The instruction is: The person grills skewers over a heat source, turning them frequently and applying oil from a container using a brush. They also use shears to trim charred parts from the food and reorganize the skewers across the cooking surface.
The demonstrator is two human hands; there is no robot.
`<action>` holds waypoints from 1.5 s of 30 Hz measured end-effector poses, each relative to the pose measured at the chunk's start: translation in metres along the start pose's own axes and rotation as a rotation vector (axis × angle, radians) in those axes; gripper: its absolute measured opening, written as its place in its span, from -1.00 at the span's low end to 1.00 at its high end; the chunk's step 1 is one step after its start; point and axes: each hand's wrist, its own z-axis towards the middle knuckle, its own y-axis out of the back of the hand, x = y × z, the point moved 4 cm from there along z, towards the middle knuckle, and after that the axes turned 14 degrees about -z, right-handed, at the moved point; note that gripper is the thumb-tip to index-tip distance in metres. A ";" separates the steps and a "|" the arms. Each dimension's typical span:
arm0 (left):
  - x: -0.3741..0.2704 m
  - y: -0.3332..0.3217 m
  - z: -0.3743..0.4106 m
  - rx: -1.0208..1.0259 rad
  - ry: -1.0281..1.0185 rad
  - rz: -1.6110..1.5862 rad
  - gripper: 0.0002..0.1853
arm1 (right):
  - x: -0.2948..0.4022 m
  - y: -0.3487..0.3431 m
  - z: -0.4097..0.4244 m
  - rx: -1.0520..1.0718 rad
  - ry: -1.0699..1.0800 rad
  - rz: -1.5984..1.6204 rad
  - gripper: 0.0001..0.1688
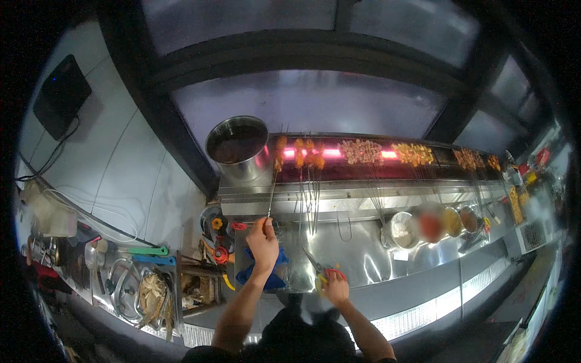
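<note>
My left hand (pixel 263 245) grips the end of a metal skewer (pixel 272 195), whose browned food lies at the left end of the glowing grill (pixel 333 174). My right hand (pixel 336 288) holds scissors (pixel 313 258) with red and yellow handles above the steel counter, blades pointing up and left. Beside the held skewer, several orange-brown skewers (pixel 309 154) lie across the grill. Farther right are bunches of pale skewered pieces (pixel 361 152), yellowish ones (pixel 413 154) and darker ones (pixel 468 159).
A steel pot (pixel 240 169) of dark liquid stands left of the grill. Blue cloth (pixel 274 282) lies under my left forearm. Containers of white (pixel 401 231), red (pixel 429 224) and yellowish seasoning (pixel 452 221) stand at the right. A tray (pixel 170 290) of pale food stands at the lower left.
</note>
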 end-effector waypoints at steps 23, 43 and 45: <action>0.040 -0.071 -0.011 0.016 0.355 -0.095 -0.76 | 0.079 0.072 0.172 0.529 -0.504 1.805 -0.60; 0.044 -0.049 0.004 0.223 0.410 -0.279 -0.68 | 0.113 0.134 0.168 -0.169 -0.314 0.147 -0.31; 0.040 -0.047 0.008 0.249 0.332 -0.160 -0.68 | 0.117 0.135 0.171 -0.193 -0.332 -0.132 -0.31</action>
